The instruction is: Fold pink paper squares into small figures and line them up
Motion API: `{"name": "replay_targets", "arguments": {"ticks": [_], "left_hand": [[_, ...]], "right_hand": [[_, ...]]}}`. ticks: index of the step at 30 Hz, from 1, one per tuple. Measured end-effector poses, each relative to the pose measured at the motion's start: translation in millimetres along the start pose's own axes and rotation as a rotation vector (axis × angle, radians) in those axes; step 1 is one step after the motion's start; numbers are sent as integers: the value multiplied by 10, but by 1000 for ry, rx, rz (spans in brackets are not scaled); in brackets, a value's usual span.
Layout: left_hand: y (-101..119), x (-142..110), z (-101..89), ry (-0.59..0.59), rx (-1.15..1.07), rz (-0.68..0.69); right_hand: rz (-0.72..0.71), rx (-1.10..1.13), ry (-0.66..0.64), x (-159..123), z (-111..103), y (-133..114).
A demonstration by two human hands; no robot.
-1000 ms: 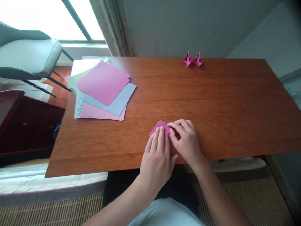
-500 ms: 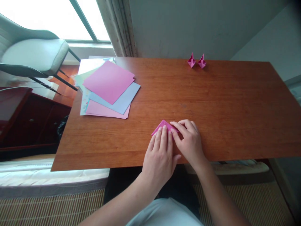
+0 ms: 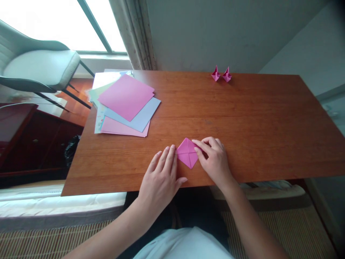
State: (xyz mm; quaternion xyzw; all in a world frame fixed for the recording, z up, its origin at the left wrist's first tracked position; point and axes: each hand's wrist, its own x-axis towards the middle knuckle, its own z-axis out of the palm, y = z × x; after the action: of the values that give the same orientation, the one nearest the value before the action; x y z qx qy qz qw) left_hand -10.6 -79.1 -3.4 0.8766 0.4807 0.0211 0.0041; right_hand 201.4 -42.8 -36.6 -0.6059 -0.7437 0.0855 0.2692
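Observation:
A small pink folded paper (image 3: 188, 154) lies on the wooden table in front of me, diamond-shaped with crossing crease lines. My right hand (image 3: 214, 156) pinches its right corner between thumb and index finger; that corner is hidden beneath the fingers. My left hand (image 3: 161, 171) rests flat just to the left of the paper, fingers stretched out and the thumb apart. Its fingertips are at the paper's left corner, and whether they touch it is hard to tell.
At the table's (image 3: 250, 118) far edge stand two small pink origami pieces (image 3: 216, 75). A stack of paper sheets, with a pink sheet (image 3: 126, 97) on top, lies at the left. Beyond the left edge are a chair (image 3: 40, 68) and a dark cabinet (image 3: 37, 144).
My left hand has slid off the paper to the left, uncovering its full diamond shape. My right hand keeps its pinch on the right corner. The camera view has shifted slightly.

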Motion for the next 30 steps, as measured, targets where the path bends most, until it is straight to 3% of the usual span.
{"name": "replay_targets", "arguments": {"ticks": [7, 14, 19, 30], "left_hand": [[-139, -90, 54, 87, -56, 29], [27, -9, -13, 214, -160, 51], [148, 51, -19, 194, -207, 49], [207, 84, 88, 137, -284, 44]], "right_hand": [[11, 22, 1, -7, -13, -1], [47, 92, 19, 2, -91, -59], [82, -7, -34, -3, -137, -125], [144, 2, -62, 24, -132, -187]]}}
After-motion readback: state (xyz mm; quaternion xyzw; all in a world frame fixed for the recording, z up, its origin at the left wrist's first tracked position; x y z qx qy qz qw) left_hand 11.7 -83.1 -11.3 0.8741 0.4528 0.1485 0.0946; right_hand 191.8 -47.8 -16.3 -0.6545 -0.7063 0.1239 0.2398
